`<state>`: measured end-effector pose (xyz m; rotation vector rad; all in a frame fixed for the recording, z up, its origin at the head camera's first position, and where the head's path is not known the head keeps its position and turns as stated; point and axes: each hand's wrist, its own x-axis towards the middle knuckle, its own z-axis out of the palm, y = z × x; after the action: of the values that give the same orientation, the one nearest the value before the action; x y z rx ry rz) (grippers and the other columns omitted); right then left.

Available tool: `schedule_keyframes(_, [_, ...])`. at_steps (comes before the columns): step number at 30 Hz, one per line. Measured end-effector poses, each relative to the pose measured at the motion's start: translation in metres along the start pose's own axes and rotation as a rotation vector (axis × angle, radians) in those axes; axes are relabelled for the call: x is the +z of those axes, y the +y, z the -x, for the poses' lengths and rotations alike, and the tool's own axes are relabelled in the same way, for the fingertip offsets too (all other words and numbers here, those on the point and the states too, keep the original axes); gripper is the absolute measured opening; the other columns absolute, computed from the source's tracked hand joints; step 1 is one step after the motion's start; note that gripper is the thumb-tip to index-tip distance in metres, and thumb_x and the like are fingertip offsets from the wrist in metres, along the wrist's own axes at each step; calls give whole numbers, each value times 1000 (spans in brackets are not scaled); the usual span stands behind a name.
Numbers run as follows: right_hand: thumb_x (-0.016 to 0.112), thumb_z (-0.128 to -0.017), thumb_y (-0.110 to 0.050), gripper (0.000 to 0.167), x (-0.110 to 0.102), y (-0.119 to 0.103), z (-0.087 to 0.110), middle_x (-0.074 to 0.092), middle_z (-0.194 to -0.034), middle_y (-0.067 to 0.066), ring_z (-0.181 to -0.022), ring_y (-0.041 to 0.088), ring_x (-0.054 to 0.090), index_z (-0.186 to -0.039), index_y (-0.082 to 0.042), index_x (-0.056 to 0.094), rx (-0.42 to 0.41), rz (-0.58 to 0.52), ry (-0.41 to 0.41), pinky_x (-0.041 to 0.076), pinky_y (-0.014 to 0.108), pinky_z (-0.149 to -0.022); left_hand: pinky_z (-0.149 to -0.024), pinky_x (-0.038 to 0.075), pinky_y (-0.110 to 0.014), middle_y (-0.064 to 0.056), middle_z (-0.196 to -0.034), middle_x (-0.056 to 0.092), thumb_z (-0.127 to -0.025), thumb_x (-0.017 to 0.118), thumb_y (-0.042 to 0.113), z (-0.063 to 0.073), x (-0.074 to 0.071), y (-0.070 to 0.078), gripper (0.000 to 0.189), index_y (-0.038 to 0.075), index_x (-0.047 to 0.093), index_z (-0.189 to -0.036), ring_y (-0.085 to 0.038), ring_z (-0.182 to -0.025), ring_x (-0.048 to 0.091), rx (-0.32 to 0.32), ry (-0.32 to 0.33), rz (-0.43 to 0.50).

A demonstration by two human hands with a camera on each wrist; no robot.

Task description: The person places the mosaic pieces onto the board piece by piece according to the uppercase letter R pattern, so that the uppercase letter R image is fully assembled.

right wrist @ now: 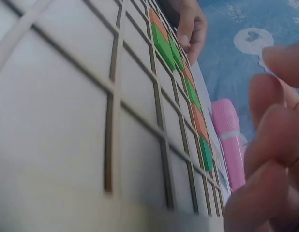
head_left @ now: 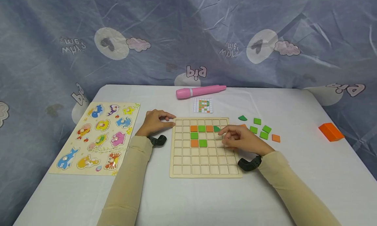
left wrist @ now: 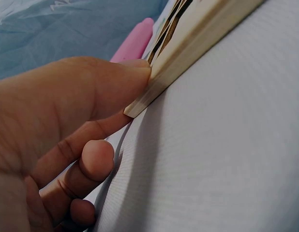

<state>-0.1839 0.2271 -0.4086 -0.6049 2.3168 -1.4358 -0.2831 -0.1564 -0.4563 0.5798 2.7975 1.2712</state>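
Observation:
A wooden grid board (head_left: 206,170) lies flat in front of me. My left hand (head_left: 156,121) pinches its far left corner between thumb (left wrist: 125,79) and index finger. Several orange and green square tiles sit in the grid's cells, among them a green one (head_left: 203,143). A dark green rounded piece (head_left: 216,129) ends the upper row. Above the board's right side hovers my right hand (head_left: 242,139), its fingers loosely bent near that piece. Nothing shows between its thumb and fingers (right wrist: 275,140). An orange bit under this hand is mostly hidden.
Loose green tiles (head_left: 263,135), an orange tile (head_left: 276,138) and another rounded green piece (head_left: 242,118) lie right of the board. Behind it are a pattern card (head_left: 203,105) and a pink pen-like stick (head_left: 201,91). An animal puzzle (head_left: 98,137) lies left, an orange block (head_left: 331,132) far right.

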Motion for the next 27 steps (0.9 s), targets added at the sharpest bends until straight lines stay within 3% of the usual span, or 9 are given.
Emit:
schedule_keyframes(14, [70, -102, -1, 26, -30, 13, 42, 67, -90, 1, -65, 14, 56, -126, 9, 66, -5, -1, 110, 49, 26, -60, -106, 25, -50, 6, -78, 63, -85, 90, 27, 1, -1, 2, 31, 14, 86, -113, -23, -92, 52, -8, -2, -2])
schedule_keyframes(20, [72, -103, -6, 28, -43, 22, 60, 70, -96, 7, -68, 18, 60, -126, 7, 67, 38, 28, 153, 52, 28, -62, -107, 25, -49, 6, -78, 63, -86, 90, 26, 1, 0, 2, 31, 14, 86, -113, -22, -91, 51, -22, -6, -2])
schedule_keyframes(27, [71, -102, -2, 28, -59, 36, 81, 72, -89, 9, -68, 20, 62, -128, 9, 65, 41, 62, 195, 53, 28, -61, -108, 25, -49, 6, -78, 63, -86, 90, 25, 1, -1, 2, 31, 14, 86, -114, -23, -92, 52, -16, -6, 1])
